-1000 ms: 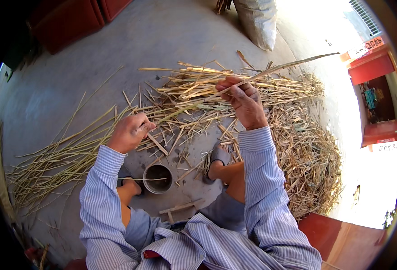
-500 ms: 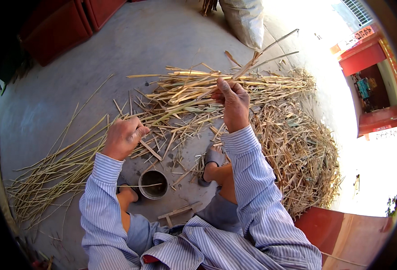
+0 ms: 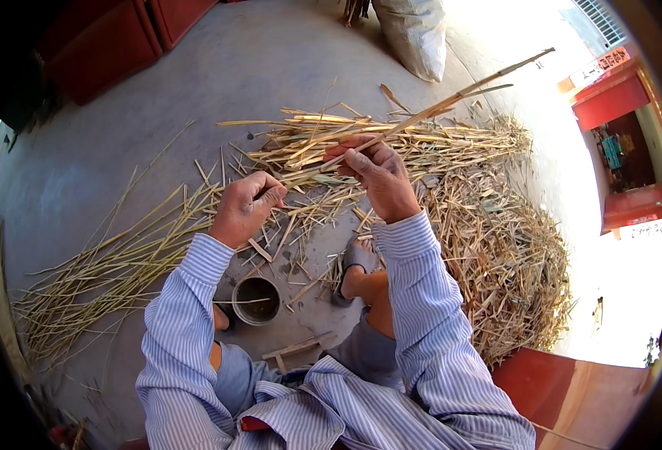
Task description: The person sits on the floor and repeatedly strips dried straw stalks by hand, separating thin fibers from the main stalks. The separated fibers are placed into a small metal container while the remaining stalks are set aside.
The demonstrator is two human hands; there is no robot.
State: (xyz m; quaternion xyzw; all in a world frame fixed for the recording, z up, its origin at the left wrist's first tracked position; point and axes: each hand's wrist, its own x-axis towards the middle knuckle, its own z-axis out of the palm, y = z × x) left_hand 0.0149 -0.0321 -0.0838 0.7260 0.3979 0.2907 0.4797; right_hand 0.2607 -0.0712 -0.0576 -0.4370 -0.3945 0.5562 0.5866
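A long dry stalk (image 3: 451, 103), tan with loose leaf sheath along it, slants from the upper right down across my right hand (image 3: 383, 182). The fingers and thumb of that hand pinch it partway along. My left hand (image 3: 245, 208) is closed, with its fingertips at the stalk's lower end; the exact grip is partly hidden. Beneath and beyond both hands lies a bundle of straw-coloured stalks (image 3: 458, 142). Short cut bits are scattered on the floor below. A round metal pot (image 3: 257, 319) with dark contents stands near my feet, a thin stem lying across it.
Thin greenish stems (image 3: 113, 281) spread over the floor at left. A heap of dry leaf scraps (image 3: 504, 262) lies at right. A pale sack (image 3: 413, 37) stands at the back, red furniture (image 3: 98, 49) at far left. A small wooden piece (image 3: 299, 347) sits between my legs.
My left hand has moved right and up, closer to my right hand. The right hand has turned and shifted slightly left, and the stalk now reaches farther toward the upper right.
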